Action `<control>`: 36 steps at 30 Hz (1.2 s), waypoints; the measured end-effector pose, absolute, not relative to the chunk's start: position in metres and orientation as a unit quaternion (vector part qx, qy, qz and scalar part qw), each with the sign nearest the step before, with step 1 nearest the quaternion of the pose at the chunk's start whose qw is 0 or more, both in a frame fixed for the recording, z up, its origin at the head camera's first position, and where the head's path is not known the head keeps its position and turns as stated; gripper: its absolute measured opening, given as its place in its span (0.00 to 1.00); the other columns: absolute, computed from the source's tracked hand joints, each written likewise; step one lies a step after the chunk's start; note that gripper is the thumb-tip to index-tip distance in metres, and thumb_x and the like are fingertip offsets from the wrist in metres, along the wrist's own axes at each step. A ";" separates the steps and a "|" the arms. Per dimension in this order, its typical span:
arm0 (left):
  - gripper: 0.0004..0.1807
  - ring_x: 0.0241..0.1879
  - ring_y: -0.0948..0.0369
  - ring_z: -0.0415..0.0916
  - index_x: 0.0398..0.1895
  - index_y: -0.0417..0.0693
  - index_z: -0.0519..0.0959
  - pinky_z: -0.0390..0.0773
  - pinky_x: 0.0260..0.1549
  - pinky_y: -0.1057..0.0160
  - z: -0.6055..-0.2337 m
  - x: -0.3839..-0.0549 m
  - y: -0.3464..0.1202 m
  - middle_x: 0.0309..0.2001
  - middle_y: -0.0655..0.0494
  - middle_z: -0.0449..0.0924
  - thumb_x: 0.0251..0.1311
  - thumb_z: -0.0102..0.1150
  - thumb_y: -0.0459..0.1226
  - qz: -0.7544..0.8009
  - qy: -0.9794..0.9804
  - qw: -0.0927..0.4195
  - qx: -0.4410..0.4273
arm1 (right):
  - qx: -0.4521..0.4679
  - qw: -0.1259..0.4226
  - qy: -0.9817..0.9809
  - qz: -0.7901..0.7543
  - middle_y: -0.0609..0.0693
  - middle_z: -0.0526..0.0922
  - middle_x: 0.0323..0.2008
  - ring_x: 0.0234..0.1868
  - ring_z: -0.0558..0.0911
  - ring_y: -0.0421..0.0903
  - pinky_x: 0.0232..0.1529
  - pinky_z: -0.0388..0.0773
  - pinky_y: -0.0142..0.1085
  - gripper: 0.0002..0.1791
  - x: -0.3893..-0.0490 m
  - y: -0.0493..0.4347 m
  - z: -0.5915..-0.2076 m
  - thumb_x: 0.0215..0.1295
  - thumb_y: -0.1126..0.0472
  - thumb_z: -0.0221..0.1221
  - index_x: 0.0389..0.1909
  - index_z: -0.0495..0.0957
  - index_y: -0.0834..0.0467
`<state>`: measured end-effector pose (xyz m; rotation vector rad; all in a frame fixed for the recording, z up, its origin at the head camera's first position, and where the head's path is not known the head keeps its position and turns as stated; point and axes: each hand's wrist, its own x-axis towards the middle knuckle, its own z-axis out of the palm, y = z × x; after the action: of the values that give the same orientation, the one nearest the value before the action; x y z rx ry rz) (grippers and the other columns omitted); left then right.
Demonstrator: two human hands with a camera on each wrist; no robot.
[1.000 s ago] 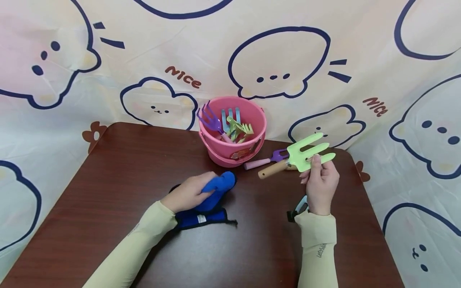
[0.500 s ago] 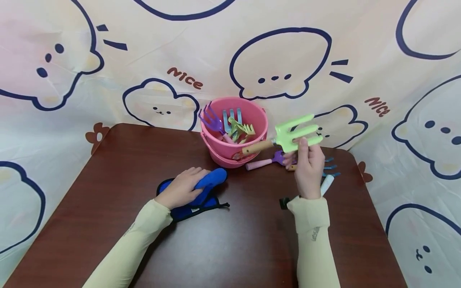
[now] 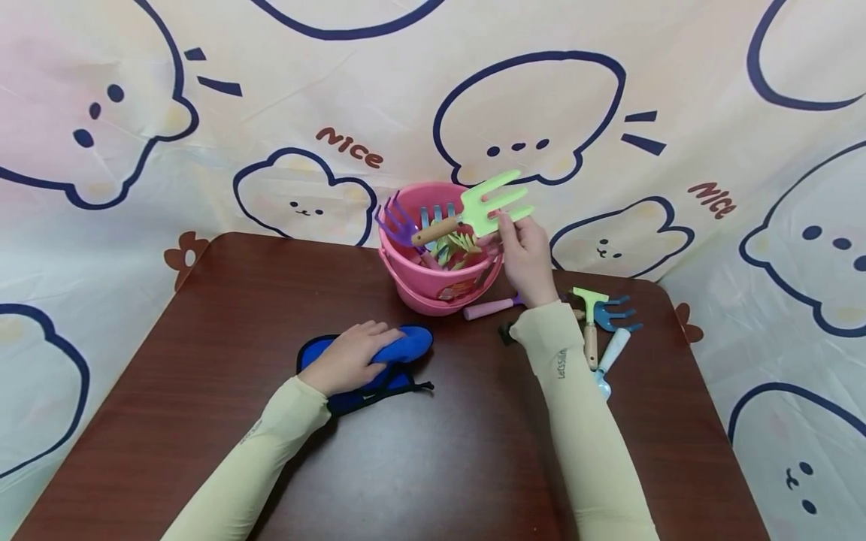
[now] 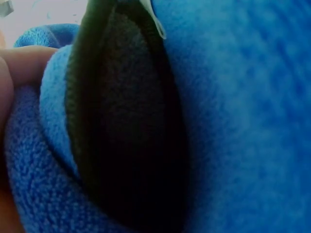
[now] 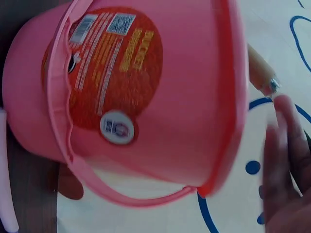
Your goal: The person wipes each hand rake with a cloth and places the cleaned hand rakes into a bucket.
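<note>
My right hand (image 3: 526, 263) pinches a light green garden hand fork (image 3: 479, 214) by its tines, above the pink bucket (image 3: 413, 282). The fork's wooden handle (image 5: 260, 70) points left over the opening; the right wrist view shows it beyond the bucket's rim. Inside the bucket sit a purple hand rake (image 3: 399, 225), a light blue fork (image 3: 436, 212) and green pieces. On the table, my left hand (image 3: 352, 357) grips a folded blue fleece cloth item (image 3: 409, 344) with black edging and a cord. That fleece (image 4: 243, 97) fills the left wrist view, showing a dark opening.
Right of the bucket lie a pink-handled tool (image 3: 490, 308), a green-headed tool (image 3: 591, 330), a blue hand rake (image 3: 609, 314) and a pale-handled tool (image 3: 614, 349). The right sleeve covers part of this group. A printed curtain (image 3: 399, 90) hangs behind the table (image 3: 203, 315).
My right hand has carried the green fork left and up, from over the tools on the right to over the bucket. My left hand stays on the blue cloth, which shifted slightly.
</note>
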<state>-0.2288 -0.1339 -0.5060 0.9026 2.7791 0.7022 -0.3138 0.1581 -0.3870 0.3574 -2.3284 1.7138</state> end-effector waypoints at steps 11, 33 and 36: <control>0.31 0.61 0.49 0.77 0.70 0.52 0.75 0.75 0.65 0.41 -0.505 -0.227 -0.135 0.62 0.49 0.81 0.63 0.71 0.39 0.223 0.922 0.068 0.309 | 0.082 0.033 -0.885 0.457 0.58 0.82 0.44 0.46 0.77 0.51 0.44 0.78 0.40 0.22 -0.328 0.135 -0.398 0.81 0.48 0.52 0.40 0.84 0.62; 0.31 0.62 0.49 0.76 0.71 0.53 0.75 0.75 0.65 0.41 -0.507 -0.228 -0.134 0.64 0.50 0.80 0.63 0.71 0.39 0.228 0.922 0.071 0.306 | 0.124 0.024 -0.909 0.397 0.54 0.57 0.80 0.81 0.54 0.54 0.77 0.61 0.58 0.39 -0.325 0.154 -0.416 0.80 0.41 0.48 0.84 0.48 0.48; 0.31 0.62 0.49 0.76 0.71 0.54 0.75 0.75 0.64 0.41 -0.507 -0.228 -0.134 0.63 0.50 0.81 0.64 0.70 0.39 0.230 0.921 0.072 0.306 | 0.128 0.032 -0.900 0.415 0.53 0.58 0.79 0.80 0.56 0.54 0.76 0.61 0.58 0.40 -0.322 0.158 -0.417 0.80 0.41 0.48 0.84 0.45 0.46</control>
<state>-0.2281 -0.1341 -0.5066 0.9209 2.7684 0.6918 -0.3217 0.1580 -0.4166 0.3937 -2.7720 1.2789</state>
